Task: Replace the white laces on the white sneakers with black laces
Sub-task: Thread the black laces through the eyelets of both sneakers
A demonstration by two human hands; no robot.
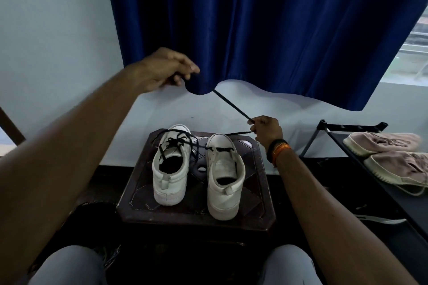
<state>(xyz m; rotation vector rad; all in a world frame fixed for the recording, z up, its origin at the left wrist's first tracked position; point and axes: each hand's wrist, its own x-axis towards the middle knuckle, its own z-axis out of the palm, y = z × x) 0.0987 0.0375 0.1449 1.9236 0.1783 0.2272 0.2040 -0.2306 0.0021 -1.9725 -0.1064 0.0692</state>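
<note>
The upper stretch of the black lace (231, 105) is lost against the dark blue curtain (266, 25), so its end at the left hand (162, 71) is hard to trace; that hand is raised in front of the curtain hem with thumb and fingers pinched, apparently on the lace. The right hand (266, 131) is lower, past the toe of the right sneaker (223, 176), fingers curled around the same lace, which runs taut and slanted from upper left down to it, then back toward that shoe's front eyelets. Both knees are cut off by the bottom edge.

A pair of pinkish shoes (389, 155) lies on a black rack (347, 129) at the right, well apart.

Both white sneakers stand side by side on a dark worktop (196, 210), heels toward the person, toes toward the wall. The left sneaker (170, 169) carries loose black lacing across its tongue.
</note>
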